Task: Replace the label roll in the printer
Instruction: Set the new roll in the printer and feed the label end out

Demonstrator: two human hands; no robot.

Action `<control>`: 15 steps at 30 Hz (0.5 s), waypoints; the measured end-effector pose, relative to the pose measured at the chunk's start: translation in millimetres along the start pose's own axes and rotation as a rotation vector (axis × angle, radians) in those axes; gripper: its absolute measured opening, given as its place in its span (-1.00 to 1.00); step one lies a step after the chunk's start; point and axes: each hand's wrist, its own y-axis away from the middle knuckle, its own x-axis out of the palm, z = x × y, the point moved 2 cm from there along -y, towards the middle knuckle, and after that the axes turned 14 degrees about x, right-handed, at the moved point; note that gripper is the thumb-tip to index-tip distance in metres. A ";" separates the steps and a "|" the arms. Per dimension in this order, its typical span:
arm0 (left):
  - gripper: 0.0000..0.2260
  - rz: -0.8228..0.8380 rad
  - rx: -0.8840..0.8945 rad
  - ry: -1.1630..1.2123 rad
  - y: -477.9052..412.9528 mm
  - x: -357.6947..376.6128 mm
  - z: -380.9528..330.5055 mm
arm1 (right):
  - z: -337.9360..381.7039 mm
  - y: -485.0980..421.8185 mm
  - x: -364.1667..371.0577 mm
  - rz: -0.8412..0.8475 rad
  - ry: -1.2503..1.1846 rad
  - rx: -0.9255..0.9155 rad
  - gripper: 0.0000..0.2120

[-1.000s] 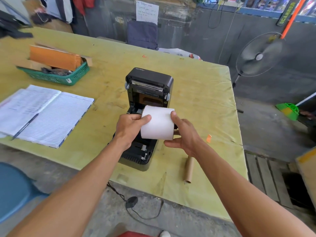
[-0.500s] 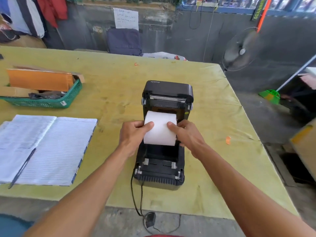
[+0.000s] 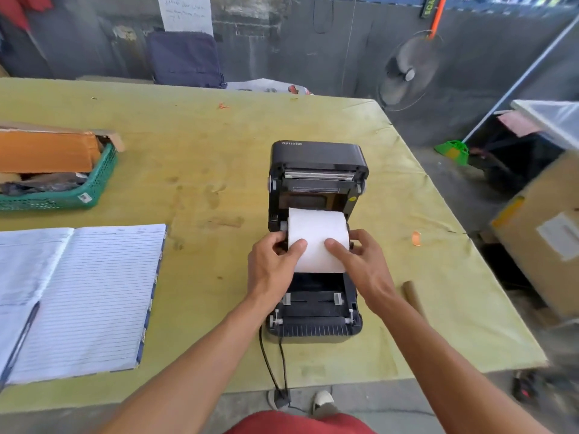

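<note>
Hands: both on label roll (image 3: 317,238), one per end. L hand (image 3: 272,268) at roll's 9 o'clock, thumb across the paper face, fingers curled round the L end. R hand (image 3: 362,261) at roll's 3 o'clock, index fingertip flat on the face, other fingers round the R end. Roll pinched between the two, neither palm spread.

Change, 1.0 s ago to now: roll was held clear above the front of printer (image 3: 315,242); 0.5 s ago it was over the bay; now sits low in the bay, close under the raised lid (image 3: 319,158). Thumbs have come in onto the face. Camera view also swung, so printer now reads centred.

Meaning for task: old roll out, new one going in. Judged step: seating roll between side holders. Seated or not, cannot tell, roll ends hidden by fingers.

Roll vs hands: roll between them, touching both; axis runs 9 to 3 o'clock. Free paper edge faces 6 o'clock, towards the empty feed path w/ its two grey guides (image 3: 286,299).

L to R on table (image 3: 219,158): open ruled notebook (image 3: 91,296) at 9 o'clock, well apart from printer; green basket (image 3: 72,195) at 10 o'clock; printer centre; spent cardboard core (image 3: 412,294) at 4 o'clock, just beside R forearm.

Left to do (est.): pull the leading edge fwd through the guides, shut lid.

Risk: skewed seating, so paper would feed crooked.
</note>
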 end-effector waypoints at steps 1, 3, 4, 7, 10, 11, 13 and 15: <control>-0.69 0.004 -0.007 -0.003 1.3 2.9 0.6 | -2.3 -1.3 -1.3 -0.001 0.002 0.006 -0.55; -0.71 0.004 -0.023 0.002 2.8 7.2 1.8 | -6.5 -2.9 -1.9 -0.002 0.014 0.015 -0.52; -0.71 0.004 -0.030 0.007 3.5 8.6 2.5 | -7.6 -3.4 -1.4 0.001 0.020 0.017 -0.51; -0.63 0.001 -0.053 -0.016 6.3 8.7 7.0 | -9.0 -3.1 3.0 0.020 0.035 0.013 -0.47; -0.54 -0.017 -0.085 -0.023 9.3 7.0 14.1 | -11.1 -3.2 8.8 0.031 0.039 0.021 -0.41; -0.53 -0.026 -0.097 -0.010 9.6 6.7 15.4 | -11.7 -4.8 10.6 0.028 0.043 0.017 -0.42; -0.59 -0.035 -0.120 0.028 9.5 5.8 16.6 | -11.4 -8.5 13.4 0.020 0.062 0.012 -0.42; -0.70 -0.039 -0.128 0.052 8.4 5.3 15.8 | -13.5 -14.2 15.3 0.012 0.073 0.017 -0.36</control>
